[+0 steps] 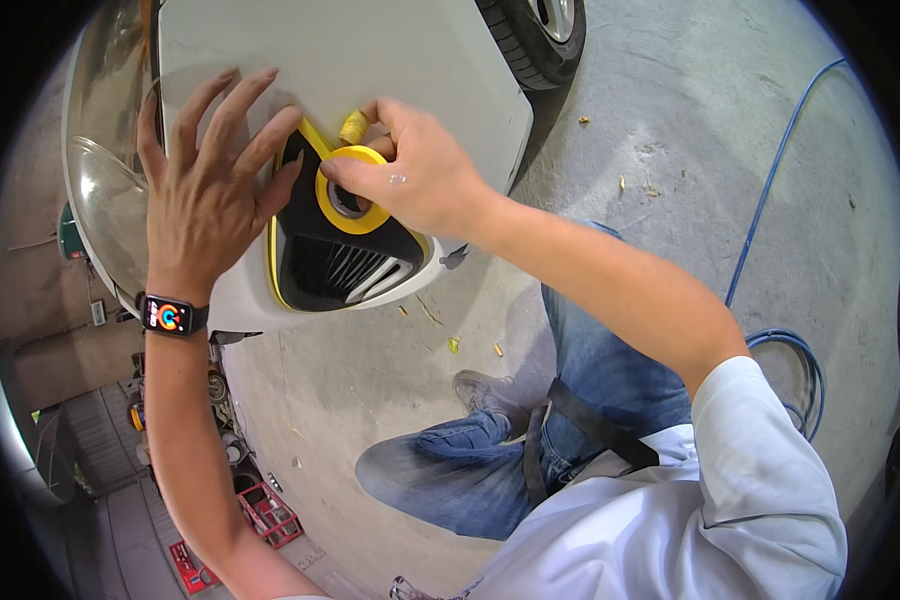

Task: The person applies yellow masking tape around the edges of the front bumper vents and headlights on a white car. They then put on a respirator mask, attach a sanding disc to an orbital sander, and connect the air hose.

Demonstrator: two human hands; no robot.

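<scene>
My right hand (420, 165) grips a roll of yellow masking tape (370, 222), thumb on its near face. A small yellow piece (353, 127) shows by the bent index finger; whether it is wrapped on a finger or held, I cannot make out. My left hand (205, 180) is open, fingers spread over the car's white bumper (370, 50). Its index fingertip meets a strip of yellow tape (314, 138) along the edge of a black trim piece (300, 235) set in the bumper. The roll sits over this trim, and yellow tape borders its other edges too.
A clear headlight (105, 200) lies left of my left hand. Beyond the bumper stands a car wheel (540, 45). A blue hose (765, 200) crosses the concrete floor (660, 130) on the right. Red racks (270, 512) stand at lower left, and small scraps (454, 345) litter the floor.
</scene>
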